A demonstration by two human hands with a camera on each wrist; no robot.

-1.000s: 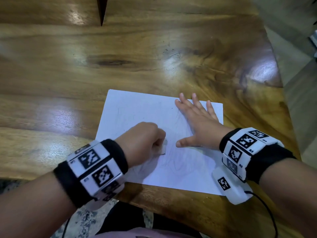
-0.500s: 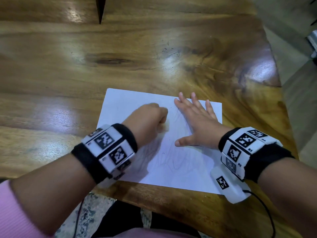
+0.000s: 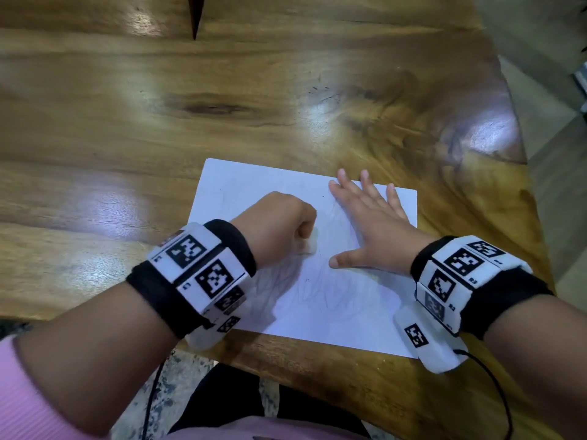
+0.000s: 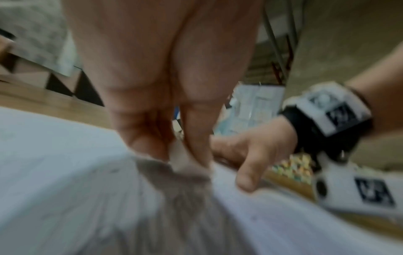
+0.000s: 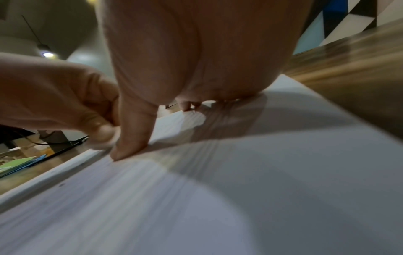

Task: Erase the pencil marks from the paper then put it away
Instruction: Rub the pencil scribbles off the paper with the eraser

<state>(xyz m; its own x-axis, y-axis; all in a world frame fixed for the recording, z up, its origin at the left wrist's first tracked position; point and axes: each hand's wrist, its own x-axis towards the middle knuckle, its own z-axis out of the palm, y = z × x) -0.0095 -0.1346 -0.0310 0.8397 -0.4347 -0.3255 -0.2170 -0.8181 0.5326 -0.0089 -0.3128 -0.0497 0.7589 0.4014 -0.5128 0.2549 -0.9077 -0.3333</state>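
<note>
A white sheet of paper [image 3: 320, 300] with faint pencil scribbles lies on the wooden table [image 3: 158, 138] near its front edge. My left hand [image 3: 279, 223] is curled into a fist over the middle of the sheet and pinches a small white eraser [image 3: 309, 246] whose tip presses on the paper. In the left wrist view the eraser [image 4: 177, 155] shows between the fingers. My right hand [image 3: 368, 223] lies flat on the sheet's far right part, fingers spread and thumb out, holding the paper [image 5: 240, 189] down.
The table's right edge curves away just beyond the right hand, with floor [image 3: 556, 154] below. A dark notch [image 3: 194, 14] cuts into the far tabletop. In the right wrist view green and blue sheets [image 5: 19, 165] lie on the table to the left.
My left hand with the eraser moved up the sheet from near its front part and has now come back down a little. The right hand stayed pressed in place.
</note>
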